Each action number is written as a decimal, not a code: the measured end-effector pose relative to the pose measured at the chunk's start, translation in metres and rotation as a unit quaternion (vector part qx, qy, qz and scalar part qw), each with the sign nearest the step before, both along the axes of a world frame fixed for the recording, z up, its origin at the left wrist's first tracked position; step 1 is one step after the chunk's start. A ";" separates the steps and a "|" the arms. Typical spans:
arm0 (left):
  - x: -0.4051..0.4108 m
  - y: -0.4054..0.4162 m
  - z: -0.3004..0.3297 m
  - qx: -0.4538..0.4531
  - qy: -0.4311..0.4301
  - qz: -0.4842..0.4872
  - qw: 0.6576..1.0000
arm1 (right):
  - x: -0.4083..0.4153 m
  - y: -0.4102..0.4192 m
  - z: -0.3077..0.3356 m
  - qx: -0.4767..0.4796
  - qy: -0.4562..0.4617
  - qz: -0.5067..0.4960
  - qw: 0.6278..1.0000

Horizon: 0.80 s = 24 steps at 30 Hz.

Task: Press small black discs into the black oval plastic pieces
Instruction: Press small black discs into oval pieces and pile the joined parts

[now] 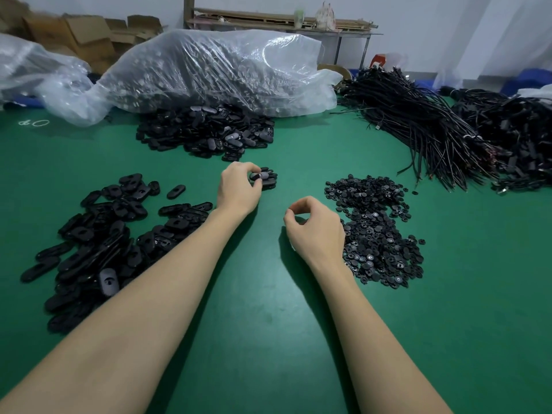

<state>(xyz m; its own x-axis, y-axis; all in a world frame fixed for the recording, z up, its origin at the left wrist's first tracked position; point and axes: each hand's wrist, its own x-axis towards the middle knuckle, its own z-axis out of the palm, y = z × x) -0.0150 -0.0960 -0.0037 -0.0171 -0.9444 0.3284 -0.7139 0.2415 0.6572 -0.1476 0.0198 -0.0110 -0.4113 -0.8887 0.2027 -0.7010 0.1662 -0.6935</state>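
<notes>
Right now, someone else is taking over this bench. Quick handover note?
Left hand: fingers pinch an oval piece over the small stack at table centre.
Right hand: fingers curled with tips together; whether a disc is between them cannot be told.
Supplies: loose oval pieces to the left, pile of small discs to the right, a larger heap of ovals farther back by the clear plastic bag.
Done: which ovals already hold discs is too small to judge.
Left: plenty of discs and ovals remain.
</notes>
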 end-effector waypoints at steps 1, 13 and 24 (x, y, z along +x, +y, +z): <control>0.000 0.004 -0.001 -0.002 0.004 -0.001 1.000 | 0.000 0.001 0.000 0.001 0.000 -0.001 1.000; 0.000 0.098 -0.019 0.006 -0.043 -0.113 0.993 | -0.004 0.005 0.009 -0.013 -0.049 0.030 0.998; 0.002 0.108 -0.010 0.029 -0.072 -0.100 0.992 | 0.028 -0.011 0.061 0.043 -0.001 0.200 0.979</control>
<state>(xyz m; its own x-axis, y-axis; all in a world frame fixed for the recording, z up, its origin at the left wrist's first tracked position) -0.0127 0.0116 -0.0135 -0.2495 -0.9347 0.2533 -0.7431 0.3525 0.5689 -0.1196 0.0091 0.0500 -0.0278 -0.9925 0.1190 -0.7204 -0.0627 -0.6907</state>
